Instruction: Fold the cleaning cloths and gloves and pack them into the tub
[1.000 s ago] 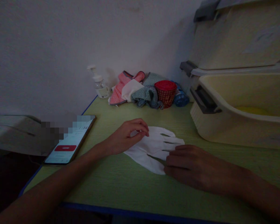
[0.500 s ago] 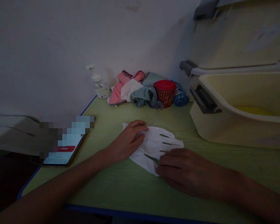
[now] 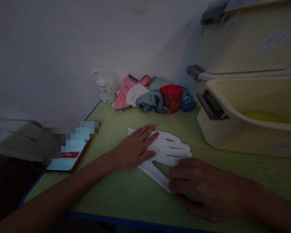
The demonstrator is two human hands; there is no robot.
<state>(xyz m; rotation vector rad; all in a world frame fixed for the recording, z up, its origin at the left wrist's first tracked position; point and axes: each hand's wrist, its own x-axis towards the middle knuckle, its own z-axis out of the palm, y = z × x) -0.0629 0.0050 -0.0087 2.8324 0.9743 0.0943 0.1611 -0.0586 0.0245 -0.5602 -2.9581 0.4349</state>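
A white glove lies flat on the light green table, its fingers pointing right. My left hand rests flat across the cuff and palm of the glove, fingers spread. At the lower right, my right hand is closed on the tip of the glove's thumb, which is stretched out straight towards me. The pinched tip itself is hidden by my right fingers.
A phone lies at the table's left edge. Along the wall stand a pump bottle, bunched cloths, a red container and a blue bottle. An open cream bin sits on the right.
My left hand has flattened and spread its fingers on the glove. My right hand has moved slightly down and right, pulling the glove's thumb straighter and away from its other fingers.
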